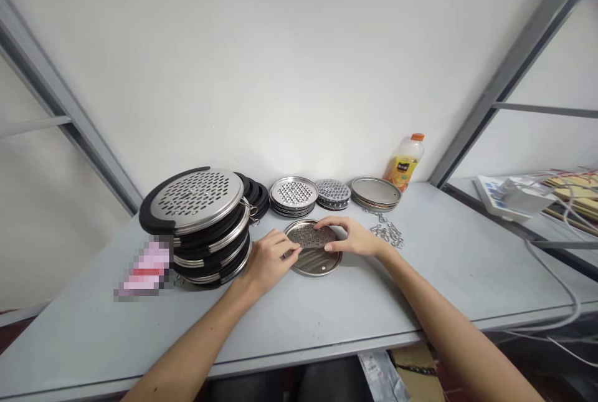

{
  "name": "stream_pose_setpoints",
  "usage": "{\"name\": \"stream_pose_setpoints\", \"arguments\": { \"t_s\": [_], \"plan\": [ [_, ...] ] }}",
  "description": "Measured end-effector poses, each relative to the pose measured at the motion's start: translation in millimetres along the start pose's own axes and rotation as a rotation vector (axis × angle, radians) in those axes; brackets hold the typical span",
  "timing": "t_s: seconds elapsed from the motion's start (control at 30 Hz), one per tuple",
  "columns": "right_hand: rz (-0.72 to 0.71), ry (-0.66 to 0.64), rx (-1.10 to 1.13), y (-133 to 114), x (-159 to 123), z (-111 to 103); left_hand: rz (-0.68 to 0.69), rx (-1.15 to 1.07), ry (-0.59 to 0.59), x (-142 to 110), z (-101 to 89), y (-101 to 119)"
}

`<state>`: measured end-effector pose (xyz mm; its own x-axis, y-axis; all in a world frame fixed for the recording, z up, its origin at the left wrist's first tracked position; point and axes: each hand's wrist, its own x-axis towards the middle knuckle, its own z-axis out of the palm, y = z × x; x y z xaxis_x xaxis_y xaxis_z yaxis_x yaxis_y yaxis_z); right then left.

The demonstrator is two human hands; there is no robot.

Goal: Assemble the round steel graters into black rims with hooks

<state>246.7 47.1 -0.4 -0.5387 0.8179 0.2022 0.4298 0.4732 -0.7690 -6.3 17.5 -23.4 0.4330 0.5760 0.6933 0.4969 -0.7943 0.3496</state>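
On the table before me lies a shallow round metal dish [317, 265] with a rim. A half-round perforated metal grater plate [306, 235] is in its far half. My left hand [273, 257] is closed, thumb and index finger pinching the plate's left corner at the dish's left rim. My right hand [354, 237] reaches over the dish from the right; its curved fingers lie at the far rim and its thumb at the plate's straight edge, gripping the plate between them.
At left stands a tall stack of black-edged round graters [200, 199], beside a pink blurred item [147, 270]. Along the wall are grater discs [294, 193], perforated discs [333, 191], round dishes [376, 190], metal chains [387, 232] and an orange-capped bottle [405, 165].
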Motion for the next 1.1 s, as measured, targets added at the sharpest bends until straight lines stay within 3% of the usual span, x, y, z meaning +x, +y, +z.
{"name": "stream_pose_setpoints", "arguments": {
  "t_s": [0.33,0.57,0.73,1.1],
  "plan": [
    [0.022,-0.014,0.019,4,-1,-4,0.022,-0.038,-0.135,-2,2.1,0],
    [0.018,-0.037,-0.061,3,-4,-7,-0.180,0.013,-0.192,4,-9.7,5],
    [-0.021,-0.053,-0.119,1,-3,-5,-0.269,-0.001,-0.325,3,-10.3,6],
    [-0.077,-0.045,-0.170,-1,-1,8,-0.334,-0.054,-0.445,2,-12.6,1]
  ]
}}
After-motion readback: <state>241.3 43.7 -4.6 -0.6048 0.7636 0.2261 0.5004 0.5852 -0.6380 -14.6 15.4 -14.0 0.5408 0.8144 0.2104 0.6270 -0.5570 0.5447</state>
